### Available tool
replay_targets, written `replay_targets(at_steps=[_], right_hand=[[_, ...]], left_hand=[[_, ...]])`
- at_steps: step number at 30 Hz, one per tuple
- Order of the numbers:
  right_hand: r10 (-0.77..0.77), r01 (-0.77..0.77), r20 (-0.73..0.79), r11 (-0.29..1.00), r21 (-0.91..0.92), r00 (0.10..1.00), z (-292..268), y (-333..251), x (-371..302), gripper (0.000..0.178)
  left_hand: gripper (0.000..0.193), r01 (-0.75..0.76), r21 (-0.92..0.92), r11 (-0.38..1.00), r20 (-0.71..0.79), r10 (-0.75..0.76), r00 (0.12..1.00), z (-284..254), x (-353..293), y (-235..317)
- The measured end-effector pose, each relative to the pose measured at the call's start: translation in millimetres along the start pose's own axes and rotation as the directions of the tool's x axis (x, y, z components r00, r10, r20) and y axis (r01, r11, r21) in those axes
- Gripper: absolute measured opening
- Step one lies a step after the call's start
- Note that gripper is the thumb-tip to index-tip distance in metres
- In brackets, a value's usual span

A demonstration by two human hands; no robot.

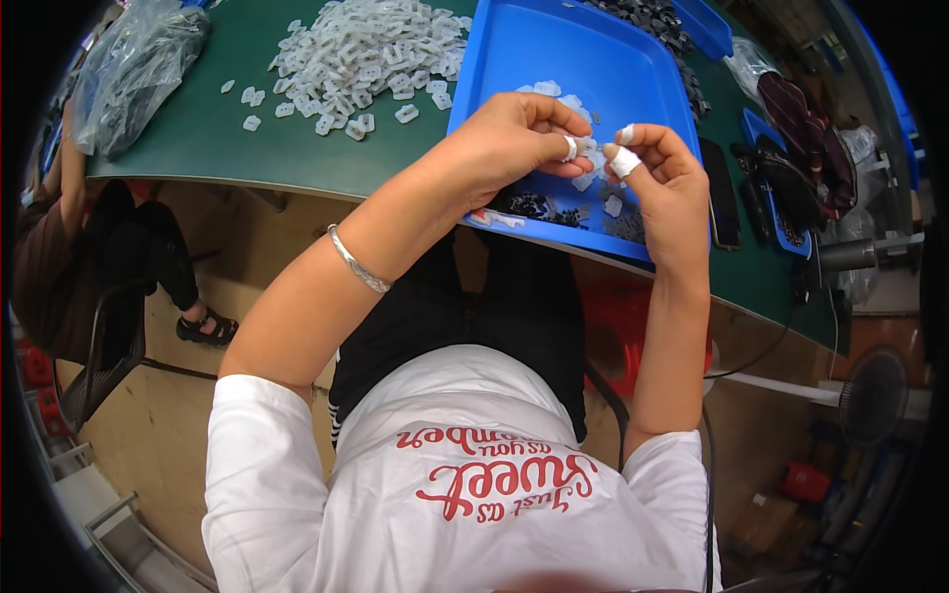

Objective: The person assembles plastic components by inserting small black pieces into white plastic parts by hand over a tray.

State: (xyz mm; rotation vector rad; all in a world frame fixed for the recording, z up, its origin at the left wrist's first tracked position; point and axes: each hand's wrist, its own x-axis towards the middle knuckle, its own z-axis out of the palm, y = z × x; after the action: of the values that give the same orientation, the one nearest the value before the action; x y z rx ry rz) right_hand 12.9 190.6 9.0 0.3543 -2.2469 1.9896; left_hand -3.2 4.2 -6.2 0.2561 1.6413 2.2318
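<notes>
Over the near half of a blue tray, my hands meet with their fingertips almost touching. My left hand pinches a small translucent white plastic piece between thumb and fingers; white tape wraps its thumb. My right hand is closed in a pinch just beside that piece, with tape on its thumb and a finger. What its fingertips hold is too small to tell. Below the hands, tiny black parts lie in the tray's near edge. More translucent pieces lie in the tray behind my left hand.
A large heap of translucent plastic pieces covers the green table left of the tray. Dark parts are piled beyond it. A phone, a smaller blue tray and a bag lie right. Another person sits at far left.
</notes>
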Motion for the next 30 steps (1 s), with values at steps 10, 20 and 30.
replay_targets(at_steps=[10, 20, 30], right_hand=[[0.05, -0.046, 0.034, 0.993, -0.111, 0.998, 1.3, 5.7, 5.7, 0.014], [0.037, -0.035, 0.029, 0.997, -0.067, 0.999, 2.5, 8.1, 7.1, 0.012], [-0.021, 0.016, -0.011, 0.946, -0.325, 1.0, 15.5, 7.2, -1.2, 0.011]], left_hand=[[0.024, -0.081, 0.124, 0.989, -0.004, 0.082, 0.997, 2.0, 0.5, -2.0], [0.026, -0.089, 0.18, 0.98, -0.023, 0.095, 0.995, 6.7, -4.8, 2.0], [0.03, -0.063, 0.218, 0.974, -0.054, 0.076, 0.996, 3.8, -4.2, 2.2]])
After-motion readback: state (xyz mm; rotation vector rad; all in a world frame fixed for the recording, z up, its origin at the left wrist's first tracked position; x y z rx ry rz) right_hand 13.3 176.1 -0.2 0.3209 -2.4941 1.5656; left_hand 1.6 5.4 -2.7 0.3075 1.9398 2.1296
